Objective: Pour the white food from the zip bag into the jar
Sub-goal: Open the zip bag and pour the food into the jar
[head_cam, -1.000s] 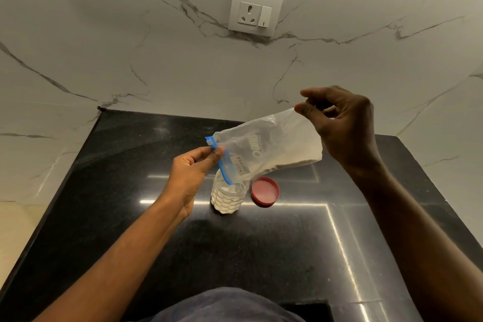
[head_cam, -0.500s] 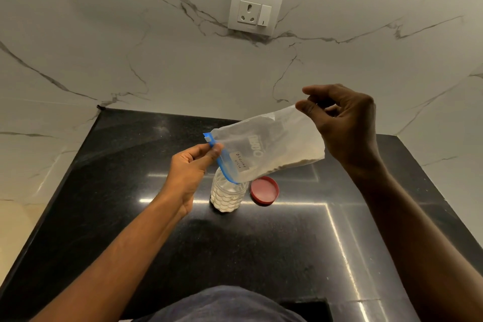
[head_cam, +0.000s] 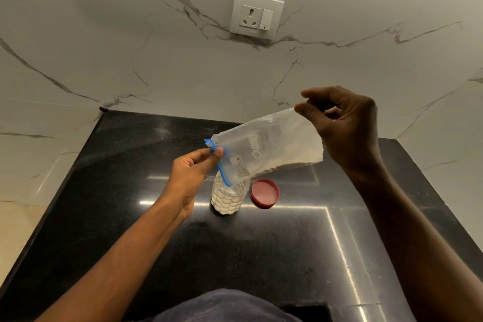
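A clear zip bag (head_cam: 271,149) with a blue zip strip and a small handwritten label hangs tilted over the jar, mouth end down to the left. White powder lies along its lower edge. My left hand (head_cam: 192,172) pinches the blue zip end just above the jar. My right hand (head_cam: 342,128) pinches the bag's raised bottom corner. The clear textured jar (head_cam: 227,198) stands open on the black counter, holding white powder. The bag's mouth hides part of the jar's rim.
The jar's red lid (head_cam: 265,193) lies flat just right of the jar. The black counter (head_cam: 130,191) meets a white marble wall with a socket (head_cam: 256,15). A dark cut-out (head_cam: 308,308) shows at the counter's near edge.
My right hand has lifted the bag's bottom end slightly, steepening the tilt. The powder has slid along the lower edge towards the mouth. My left hand stays over the jar.
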`<state>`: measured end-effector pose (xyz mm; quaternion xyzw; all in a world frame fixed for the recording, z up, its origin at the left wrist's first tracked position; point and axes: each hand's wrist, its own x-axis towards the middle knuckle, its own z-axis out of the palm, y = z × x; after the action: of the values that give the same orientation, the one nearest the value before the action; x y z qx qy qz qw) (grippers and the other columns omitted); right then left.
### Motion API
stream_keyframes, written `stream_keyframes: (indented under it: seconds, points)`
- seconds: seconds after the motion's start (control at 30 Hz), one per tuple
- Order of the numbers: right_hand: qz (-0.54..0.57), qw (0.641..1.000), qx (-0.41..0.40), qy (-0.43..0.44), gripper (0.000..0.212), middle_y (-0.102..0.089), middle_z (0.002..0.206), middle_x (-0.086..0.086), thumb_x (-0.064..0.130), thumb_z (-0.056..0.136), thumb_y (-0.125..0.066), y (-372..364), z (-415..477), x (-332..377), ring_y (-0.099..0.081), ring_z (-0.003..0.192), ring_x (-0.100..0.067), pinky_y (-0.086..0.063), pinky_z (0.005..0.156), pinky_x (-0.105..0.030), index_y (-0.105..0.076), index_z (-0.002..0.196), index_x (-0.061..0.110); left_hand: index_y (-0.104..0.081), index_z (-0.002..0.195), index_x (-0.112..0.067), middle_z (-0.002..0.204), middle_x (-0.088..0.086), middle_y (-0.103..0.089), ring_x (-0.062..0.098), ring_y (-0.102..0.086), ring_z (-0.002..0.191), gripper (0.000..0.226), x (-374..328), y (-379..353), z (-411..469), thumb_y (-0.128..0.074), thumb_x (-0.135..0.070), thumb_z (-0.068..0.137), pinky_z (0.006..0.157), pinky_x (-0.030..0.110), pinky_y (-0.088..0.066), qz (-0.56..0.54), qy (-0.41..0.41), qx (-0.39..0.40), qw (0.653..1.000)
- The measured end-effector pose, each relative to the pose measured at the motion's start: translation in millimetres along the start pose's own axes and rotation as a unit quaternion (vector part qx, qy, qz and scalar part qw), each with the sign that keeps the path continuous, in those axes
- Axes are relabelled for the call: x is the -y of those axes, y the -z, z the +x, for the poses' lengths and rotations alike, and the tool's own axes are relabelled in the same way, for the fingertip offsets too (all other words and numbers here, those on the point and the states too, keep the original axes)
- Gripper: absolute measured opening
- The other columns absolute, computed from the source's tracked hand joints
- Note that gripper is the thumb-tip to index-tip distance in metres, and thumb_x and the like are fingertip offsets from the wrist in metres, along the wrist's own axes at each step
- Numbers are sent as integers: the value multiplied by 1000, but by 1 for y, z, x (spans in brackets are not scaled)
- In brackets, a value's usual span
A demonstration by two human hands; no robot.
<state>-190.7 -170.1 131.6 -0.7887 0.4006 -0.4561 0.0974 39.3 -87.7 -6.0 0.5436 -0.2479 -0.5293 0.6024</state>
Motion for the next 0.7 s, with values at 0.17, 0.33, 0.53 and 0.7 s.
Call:
stream_keyframes:
  seconds: [0.17, 0.33, 0.53, 0.7]
  points:
    - [-17, 1000, 19, 16, 27, -73, 95, 4, 18, 90, -82, 1, -1, 3, -67, 80, 3, -53, 69, -7, -78, 114, 7, -80, 111, -19, 98, -11, -83, -9, -74, 83, 21, 1, 2, -1, -76, -28, 93, 82, 24, -47, 3, 6, 3, 1000]
    - [-14, 999, 22, 26, 26, -72, 96, 7, 18, 89, -83, 1, 2, 7, -66, 80, 5, -51, 68, -5, -78, 113, 8, -81, 109, -21, 98, -12, -83, -6, -75, 85, 20, 3, 3, -2, -77, -30, 92, 90, 30, -48, 9, 14, -2, 1000]
    - [-11, 999, 25, 27, 26, -72, 95, 6, 17, 89, -83, -1, 3, 7, -66, 79, 5, -51, 68, -4, -78, 113, 6, -81, 109, -21, 98, -12, -83, 0, -69, 100, 21, 3, 4, -1, -78, -32, 91, 104, 39, -46, 4, 20, -8, 1000]
    - [-4, 999, 20, 30, 25, -72, 96, 7, 18, 90, -82, -3, 5, 8, -67, 80, 4, -52, 69, -5, -78, 113, 7, -82, 108, -22, 98, -12, -83, -3, -70, 96, 19, 4, 5, 0, -78, -32, 91, 106, 39, -44, 2, 18, -8, 1000]
